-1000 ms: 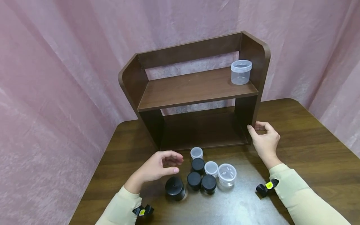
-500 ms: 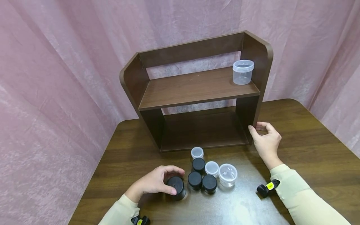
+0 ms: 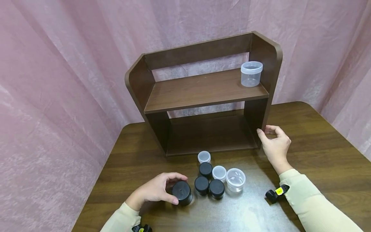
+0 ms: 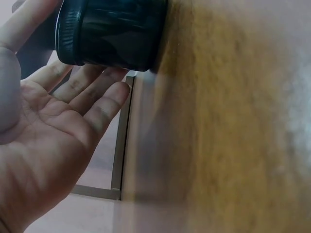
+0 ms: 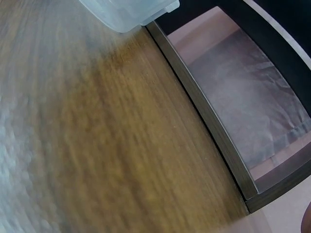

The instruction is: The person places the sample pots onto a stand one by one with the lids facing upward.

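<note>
A wide jar with a black lid (image 3: 183, 192) stands on the dark wooden table (image 3: 313, 154), left of a cluster of small jars. My left hand (image 3: 175, 188) grips it, thumb in front and fingers curled over the far side. In the left wrist view the black jar (image 4: 112, 31) lies between thumb and fingers (image 4: 92, 92). My right hand (image 3: 262, 130) pinches the front edge of the right side panel of the brown two-tier shelf (image 3: 203, 90). A clear jar (image 3: 251, 73) stands at the right end of its upper board.
Beside the held jar sit three black-lidded jars (image 3: 205, 169) and three clear ones (image 3: 235, 179), the largest of these on the right. The shelf's lower bay (image 3: 208, 133) holds nothing. Pink curtain (image 3: 58, 80) hangs close behind and left.
My left hand came down from above the table and closed round the wide black jar. The right hand has stayed on the shelf's side panel.
</note>
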Demonstrator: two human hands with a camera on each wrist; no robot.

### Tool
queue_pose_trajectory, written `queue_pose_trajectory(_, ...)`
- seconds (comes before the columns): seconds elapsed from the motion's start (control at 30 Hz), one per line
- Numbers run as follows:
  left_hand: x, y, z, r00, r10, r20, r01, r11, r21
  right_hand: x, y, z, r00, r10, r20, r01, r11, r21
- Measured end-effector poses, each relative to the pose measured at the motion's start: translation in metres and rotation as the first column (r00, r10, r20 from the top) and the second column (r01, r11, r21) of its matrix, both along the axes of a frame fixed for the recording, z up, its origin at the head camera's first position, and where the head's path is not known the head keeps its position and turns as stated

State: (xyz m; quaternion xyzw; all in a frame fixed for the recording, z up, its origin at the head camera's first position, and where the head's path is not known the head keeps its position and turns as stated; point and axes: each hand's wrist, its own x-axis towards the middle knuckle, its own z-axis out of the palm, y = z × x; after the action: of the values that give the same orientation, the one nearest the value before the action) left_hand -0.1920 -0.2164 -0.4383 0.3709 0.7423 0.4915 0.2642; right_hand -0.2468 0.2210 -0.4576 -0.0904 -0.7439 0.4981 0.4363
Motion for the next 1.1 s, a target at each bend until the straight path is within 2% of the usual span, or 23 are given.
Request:
queue_pose_trajectory(0.37, -0.0006, 0.0000, 0.0025, 1.000, 0.008, -0.016, -0.009, 0.999, -0.044, 0.0007, 0.0012, 0.0014, 1.000, 0.004, -0.019, -0.004, 1.000, -0.002)
queue_pose_trajectory(0.63, -0.0003, 0.0008, 0.0037, 0.999, 0.007, -0.040, -0.010, 0.998, -0.067, 0.0002, 0.0012, 0.0007, 1.000, -0.004, 0.000, 0.004, 1.000, 0.004)
queue_pose_trajectory(1.1, 0.0037, -0.0023, 0.0040, 0.993, -0.049, -0.107, 0.031, 0.986, -0.164, 0.0002, -0.0006, -0.0006, 1.000, -0.007, -0.002, 0.007, 1.000, 0.001)
